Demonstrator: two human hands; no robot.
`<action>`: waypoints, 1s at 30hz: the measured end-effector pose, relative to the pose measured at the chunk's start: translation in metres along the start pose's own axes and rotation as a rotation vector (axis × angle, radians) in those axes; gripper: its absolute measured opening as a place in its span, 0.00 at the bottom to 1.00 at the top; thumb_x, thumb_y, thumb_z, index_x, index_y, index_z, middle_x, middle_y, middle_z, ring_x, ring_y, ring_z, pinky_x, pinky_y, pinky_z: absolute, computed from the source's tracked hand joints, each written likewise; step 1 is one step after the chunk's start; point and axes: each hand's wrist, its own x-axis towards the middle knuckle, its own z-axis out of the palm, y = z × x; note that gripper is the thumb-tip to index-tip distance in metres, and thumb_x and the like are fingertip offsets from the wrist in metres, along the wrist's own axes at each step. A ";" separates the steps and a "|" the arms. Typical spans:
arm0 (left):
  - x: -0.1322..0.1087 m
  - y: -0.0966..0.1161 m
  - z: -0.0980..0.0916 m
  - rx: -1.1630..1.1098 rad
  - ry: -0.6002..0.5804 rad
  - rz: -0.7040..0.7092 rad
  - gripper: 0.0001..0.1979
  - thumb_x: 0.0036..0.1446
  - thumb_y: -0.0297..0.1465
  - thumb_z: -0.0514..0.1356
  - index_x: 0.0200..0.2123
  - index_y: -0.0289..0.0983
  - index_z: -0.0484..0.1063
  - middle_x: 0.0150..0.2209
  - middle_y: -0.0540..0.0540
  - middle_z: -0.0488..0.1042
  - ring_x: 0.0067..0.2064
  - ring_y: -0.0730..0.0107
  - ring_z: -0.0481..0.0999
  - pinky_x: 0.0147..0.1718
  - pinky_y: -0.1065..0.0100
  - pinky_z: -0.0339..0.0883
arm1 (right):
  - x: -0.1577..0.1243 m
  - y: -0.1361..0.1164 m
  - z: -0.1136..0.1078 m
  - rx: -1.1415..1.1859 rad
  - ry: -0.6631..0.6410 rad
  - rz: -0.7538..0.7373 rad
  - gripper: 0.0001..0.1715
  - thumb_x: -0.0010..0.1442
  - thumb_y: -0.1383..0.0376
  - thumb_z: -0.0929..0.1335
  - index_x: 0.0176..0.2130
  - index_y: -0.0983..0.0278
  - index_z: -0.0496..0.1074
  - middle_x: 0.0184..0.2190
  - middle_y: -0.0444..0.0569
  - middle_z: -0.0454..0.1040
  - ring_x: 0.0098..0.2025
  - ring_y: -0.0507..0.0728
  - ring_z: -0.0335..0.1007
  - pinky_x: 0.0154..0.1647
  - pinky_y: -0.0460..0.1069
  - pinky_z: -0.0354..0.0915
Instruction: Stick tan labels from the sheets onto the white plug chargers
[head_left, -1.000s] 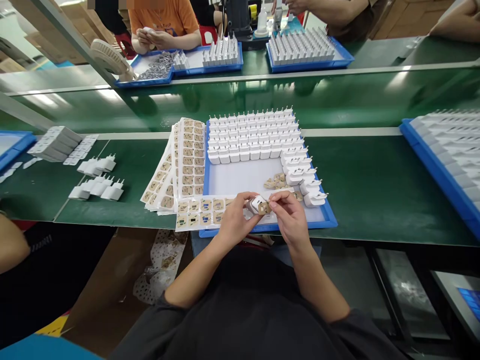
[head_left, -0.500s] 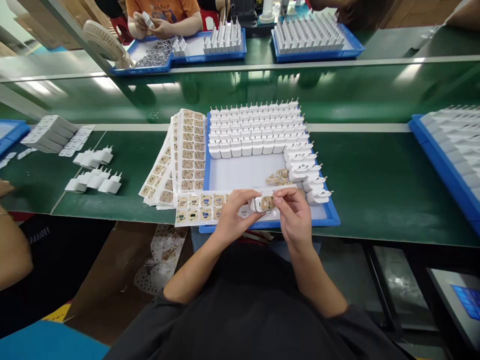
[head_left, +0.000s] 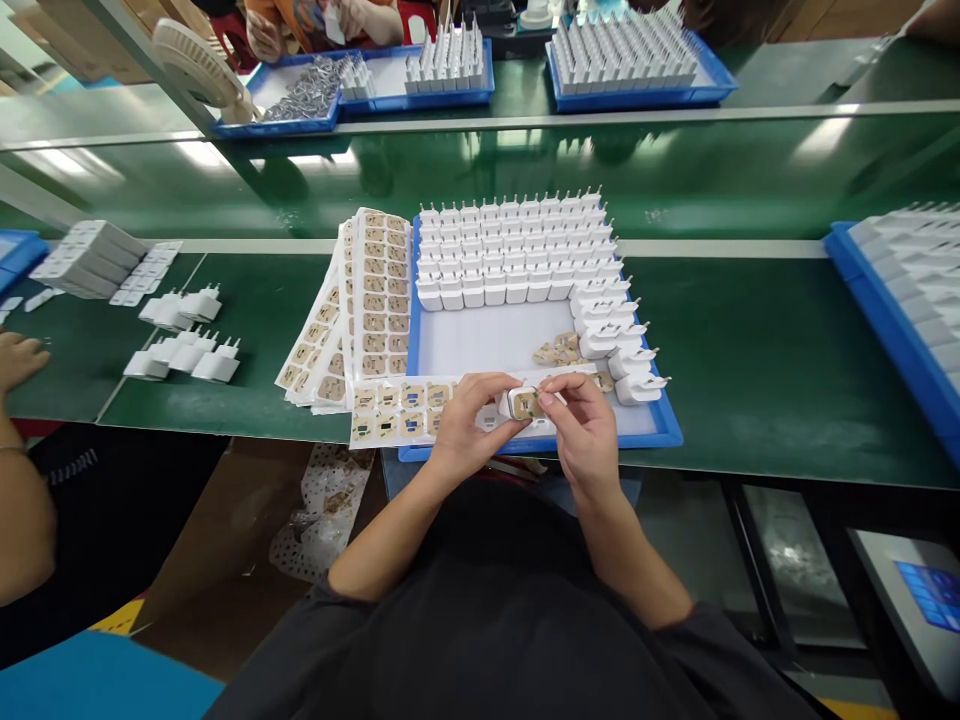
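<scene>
Between thumb and fingers my left hand [head_left: 474,422] grips a white plug charger [head_left: 508,406], held over the front of the blue tray [head_left: 669,428]. A tan sticker [head_left: 527,404] covers the charger's end face. My right hand [head_left: 586,428] pinches at the sticker's right edge with thumb and forefinger. Beneath the hands lies a sticker sheet [head_left: 388,412] with tan pieces, overlapping the tray's front left. Loose tan pieces [head_left: 556,350] lie inside the tray. White plug chargers [head_left: 516,250] stand pins up in rows at the tray's back and right side.
More sticker sheets [head_left: 385,300] are fanned left of the tray. Several chargers [head_left: 191,352] and stacked white parts [head_left: 90,258] sit farther left, near a co-worker's hand [head_left: 21,360]. Another blue tray [head_left: 892,340] stands at right. Across a raised ledge, another person handles white parts.
Both hands keep their grip on the charger and sticker, barely shifting. The camera view has tilted slightly. At left, the co-worker's hand reaches farther onto the table; the person opposite has moved their hands apart.
</scene>
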 end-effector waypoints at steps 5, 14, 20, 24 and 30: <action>-0.001 0.000 0.000 0.004 -0.003 -0.014 0.18 0.57 0.33 0.69 0.51 0.42 0.74 0.48 0.42 0.76 0.49 0.61 0.76 0.45 0.62 0.76 | 0.000 -0.002 0.002 -0.058 0.010 -0.004 0.06 0.59 0.61 0.74 0.35 0.58 0.74 0.33 0.44 0.73 0.37 0.54 0.70 0.42 0.51 0.70; 0.000 0.001 0.000 -0.012 0.003 0.007 0.17 0.58 0.33 0.68 0.50 0.42 0.73 0.48 0.43 0.76 0.49 0.62 0.76 0.46 0.62 0.76 | -0.005 -0.003 0.006 -0.184 0.038 -0.069 0.05 0.60 0.63 0.74 0.36 0.58 0.73 0.34 0.45 0.73 0.40 0.55 0.71 0.43 0.51 0.70; -0.001 0.000 0.000 -0.001 0.007 0.009 0.17 0.58 0.33 0.68 0.50 0.41 0.73 0.48 0.42 0.76 0.50 0.62 0.76 0.46 0.61 0.76 | -0.006 -0.002 0.007 -0.261 0.042 -0.108 0.05 0.61 0.63 0.73 0.37 0.58 0.73 0.34 0.44 0.73 0.39 0.54 0.71 0.41 0.51 0.70; -0.001 0.001 0.000 0.018 0.007 0.006 0.16 0.59 0.33 0.67 0.50 0.42 0.73 0.48 0.42 0.77 0.49 0.62 0.76 0.47 0.60 0.76 | -0.007 -0.004 0.009 -0.401 0.044 -0.171 0.04 0.62 0.63 0.72 0.38 0.58 0.72 0.34 0.45 0.72 0.38 0.55 0.70 0.40 0.52 0.71; -0.003 -0.002 0.001 -0.072 0.059 -0.023 0.16 0.58 0.33 0.68 0.49 0.42 0.73 0.47 0.43 0.75 0.51 0.62 0.76 0.47 0.61 0.77 | -0.003 -0.005 0.007 -0.421 0.027 -0.154 0.12 0.59 0.61 0.74 0.44 0.56 0.73 0.41 0.48 0.69 0.41 0.56 0.67 0.34 0.50 0.71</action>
